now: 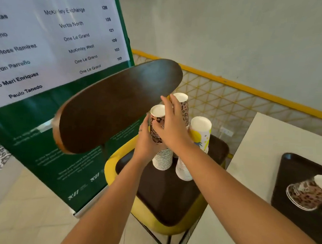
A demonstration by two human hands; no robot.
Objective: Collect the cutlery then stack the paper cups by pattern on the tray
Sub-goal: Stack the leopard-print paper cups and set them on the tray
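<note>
Near right: second dark tray (pixel 287 193) on the white table (pixel 257 145), a leopard cup (pixel 307 194) lying on its side in it. Mid: dark tray (pixel 167 200) on the yellow chair seat (pixel 142 212) carries three upside-down cup stacks along its far edge. Left hand (pixel 146 139) grips the near leopard stack (pixel 158 136), fingers curled round it. Right hand (pixel 172 126) lies over the same stack, fingers spread, nearly straight. Behind: taller leopard stack (pixel 184 108); yellow-print stack (pixel 200 135) at the far right. Chair back (pixel 116 104) beyond.

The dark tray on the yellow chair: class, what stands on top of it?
On the dark tray stand three stacks of upturned paper cups: two leopard-patterned, one yellow-patterned. Both hands cover their middles.
</note>
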